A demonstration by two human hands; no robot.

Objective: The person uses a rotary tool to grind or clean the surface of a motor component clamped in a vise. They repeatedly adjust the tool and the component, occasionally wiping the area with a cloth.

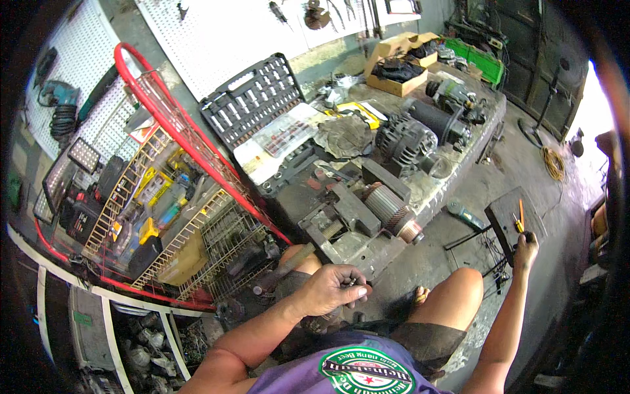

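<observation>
My left hand (pixel 335 289) is closed in front of my body, thumb and fingers pinched around something small and dark. My right hand (pixel 525 247) reaches out to the right over a dark stool (pixel 504 209). Its fingers are curled at the lower end of a thin orange-and-yellow tool (pixel 520 215); their exact hold is partly hidden. Ahead of my left hand stands a heavy metal bench vise (pixel 351 213). A motor armature (pixel 387 205) with copper windings rests at its jaws, its shaft end pointing toward my right knee.
An alternator (pixel 405 139) and a dark cylindrical motor (pixel 433 120) sit on the workbench. An open socket set (pixel 252 98) stands behind the vise. A red-framed wire rack (pixel 170 121) with tools is on the left. A green grinder-like tool (pixel 464 215) lies on the floor.
</observation>
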